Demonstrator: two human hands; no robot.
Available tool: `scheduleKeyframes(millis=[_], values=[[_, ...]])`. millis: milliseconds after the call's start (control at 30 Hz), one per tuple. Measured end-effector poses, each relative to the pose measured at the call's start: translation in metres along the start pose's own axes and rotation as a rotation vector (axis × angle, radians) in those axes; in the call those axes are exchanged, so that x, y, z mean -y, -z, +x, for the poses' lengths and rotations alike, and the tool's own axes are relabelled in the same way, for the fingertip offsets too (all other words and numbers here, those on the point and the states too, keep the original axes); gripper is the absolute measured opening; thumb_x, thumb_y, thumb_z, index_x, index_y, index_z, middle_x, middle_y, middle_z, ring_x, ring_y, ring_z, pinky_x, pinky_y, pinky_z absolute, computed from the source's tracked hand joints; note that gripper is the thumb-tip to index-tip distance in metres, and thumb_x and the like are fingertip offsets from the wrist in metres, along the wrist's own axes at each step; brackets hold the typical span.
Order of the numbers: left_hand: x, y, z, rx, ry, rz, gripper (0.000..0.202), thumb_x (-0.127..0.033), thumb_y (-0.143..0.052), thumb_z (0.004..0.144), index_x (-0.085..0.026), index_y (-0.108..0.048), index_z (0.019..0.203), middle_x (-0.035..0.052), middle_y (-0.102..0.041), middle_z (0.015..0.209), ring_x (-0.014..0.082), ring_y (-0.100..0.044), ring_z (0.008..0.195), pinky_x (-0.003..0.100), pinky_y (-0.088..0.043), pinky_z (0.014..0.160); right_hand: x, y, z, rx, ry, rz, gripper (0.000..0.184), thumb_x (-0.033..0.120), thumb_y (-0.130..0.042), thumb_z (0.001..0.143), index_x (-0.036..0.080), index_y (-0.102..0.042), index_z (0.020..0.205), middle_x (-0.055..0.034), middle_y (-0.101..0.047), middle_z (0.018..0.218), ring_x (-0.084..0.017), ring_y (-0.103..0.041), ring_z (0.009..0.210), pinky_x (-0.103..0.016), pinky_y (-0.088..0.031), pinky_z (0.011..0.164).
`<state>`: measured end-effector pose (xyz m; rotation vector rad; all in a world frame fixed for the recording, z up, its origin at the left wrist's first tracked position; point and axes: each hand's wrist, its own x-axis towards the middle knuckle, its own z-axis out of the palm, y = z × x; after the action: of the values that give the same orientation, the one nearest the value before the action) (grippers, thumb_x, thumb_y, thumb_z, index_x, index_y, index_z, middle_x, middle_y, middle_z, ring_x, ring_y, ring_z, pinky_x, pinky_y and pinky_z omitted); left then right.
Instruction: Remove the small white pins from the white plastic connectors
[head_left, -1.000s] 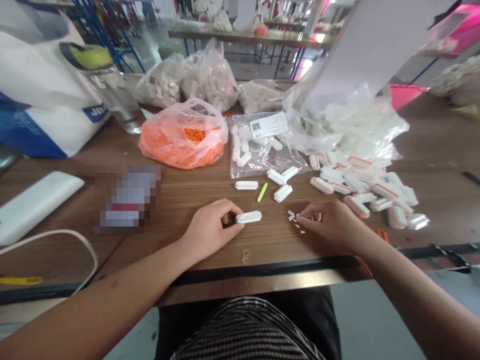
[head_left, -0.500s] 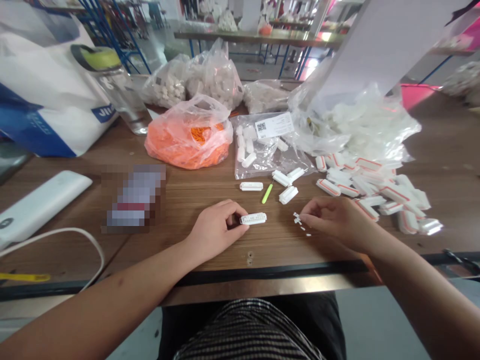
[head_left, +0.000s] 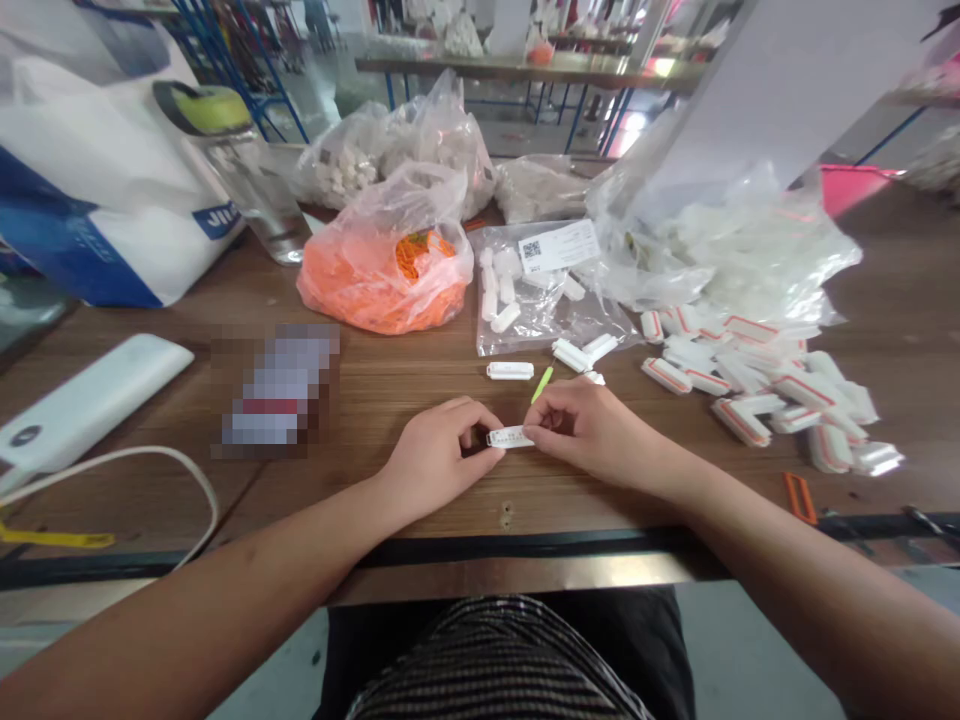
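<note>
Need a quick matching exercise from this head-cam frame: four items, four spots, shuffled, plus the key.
Things
1. White plastic part
2. Lime-green stick
3. Orange-filled plastic bag
4. QR-code label

Places
A. On the clear bag of white parts
B. Left of that clear bag, on the wooden table
C. Between the left hand and right hand
D. On the table, just beyond the right hand's knuckles

Pairs: 1-C, 2-D, 3-B, 4-A
</note>
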<state>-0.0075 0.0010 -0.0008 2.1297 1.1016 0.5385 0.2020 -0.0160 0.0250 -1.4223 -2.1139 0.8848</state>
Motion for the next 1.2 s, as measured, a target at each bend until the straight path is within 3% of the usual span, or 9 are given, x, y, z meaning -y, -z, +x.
scheduleKeyframes(millis=[200,333,500,600,733,900,1033,1200], values=[[-0.001,0.000,-0.001,-0.006,0.002,0.007,0.009,-0.020,-0.067,0.078,-0.021,-0.067,0.087,-0.0040,-0.054,0.071,0.0111,-0.049,0.062,0.026,-0.038,0.062,-0.001,-0.003,0.000,-0.083,0.076,-0.174,0.013,0.015,-0.061,0.080,0.017,-0.062,0.068,-0.0005,-0.063,0.066,-0.013,-0.054,0.064,-0.031,-0.040,0.070],[0.000,0.000,-0.001,-0.010,-0.007,-0.006,0.011,-0.019,-0.067,0.078,-0.022,-0.068,0.088,-0.0040,-0.054,0.071,0.0112,-0.050,0.062,0.026,-0.039,0.062,-0.001,-0.004,-0.002,-0.119,0.231,-0.349,0.014,0.016,-0.058,0.084,0.017,-0.065,0.072,-0.0012,-0.062,0.066,-0.015,-0.054,0.067,-0.034,-0.036,0.074],[0.002,-0.002,-0.001,-0.017,-0.014,-0.022,0.011,-0.021,-0.068,0.078,-0.021,-0.068,0.089,-0.0041,-0.053,0.069,0.0115,-0.049,0.062,0.026,-0.038,0.061,0.002,-0.011,-0.008,-0.185,0.481,-0.686,0.032,0.018,-0.048,0.091,0.015,-0.065,0.063,-0.0044,-0.060,0.062,-0.017,-0.052,0.065,-0.036,-0.035,0.073],[0.002,-0.003,-0.001,-0.025,-0.013,-0.041,0.011,-0.021,-0.068,0.078,-0.020,-0.068,0.088,-0.0041,-0.053,0.069,0.0113,-0.049,0.061,0.026,-0.038,0.061,0.005,-0.016,-0.010,-0.212,0.529,-0.788,0.036,0.018,-0.046,0.091,0.014,-0.064,0.060,-0.0056,-0.060,0.061,-0.017,-0.051,0.064,-0.037,-0.036,0.072],[0.001,-0.002,-0.001,-0.014,0.003,-0.031,0.011,-0.020,-0.067,0.077,-0.021,-0.068,0.088,-0.0042,-0.053,0.069,0.0110,-0.049,0.061,0.025,-0.038,0.061,0.005,-0.009,-0.012,-0.168,0.407,-0.595,0.036,0.020,-0.047,0.091,0.015,-0.065,0.061,-0.0037,-0.059,0.059,-0.016,-0.052,0.061,-0.036,-0.038,0.070],[0.002,-0.001,-0.001,-0.007,0.006,-0.020,0.011,-0.019,-0.067,0.077,-0.022,-0.068,0.087,-0.0038,-0.056,0.071,0.0108,-0.050,0.061,0.026,-0.039,0.061,-0.014,0.025,-0.030,-0.248,0.081,-0.226,0.023,0.026,-0.053,0.089,0.020,-0.071,0.075,-0.0017,-0.068,0.070,-0.015,-0.060,0.066,-0.031,-0.044,0.066],[0.002,-0.001,-0.001,0.003,0.017,-0.007,0.011,-0.020,-0.067,0.077,-0.022,-0.067,0.087,-0.0035,-0.057,0.073,0.0114,-0.052,0.063,0.026,-0.039,0.062,-0.039,0.045,-0.058,-0.171,-0.219,-0.270,0.017,0.030,-0.063,0.078,0.023,-0.072,0.066,-0.0014,-0.070,0.067,-0.016,-0.062,0.062,-0.029,-0.047,0.056],[0.004,0.000,0.001,-0.004,-0.007,0.012,0.010,-0.020,-0.068,0.078,-0.022,-0.067,0.087,-0.0039,-0.055,0.071,0.0114,-0.051,0.063,0.026,-0.039,0.062,-0.058,0.042,-0.082,-0.129,-0.317,-0.206,0.018,0.035,-0.061,0.081,0.025,-0.075,0.075,-0.0017,-0.074,0.076,-0.016,-0.066,0.067,-0.029,-0.050,0.059]])
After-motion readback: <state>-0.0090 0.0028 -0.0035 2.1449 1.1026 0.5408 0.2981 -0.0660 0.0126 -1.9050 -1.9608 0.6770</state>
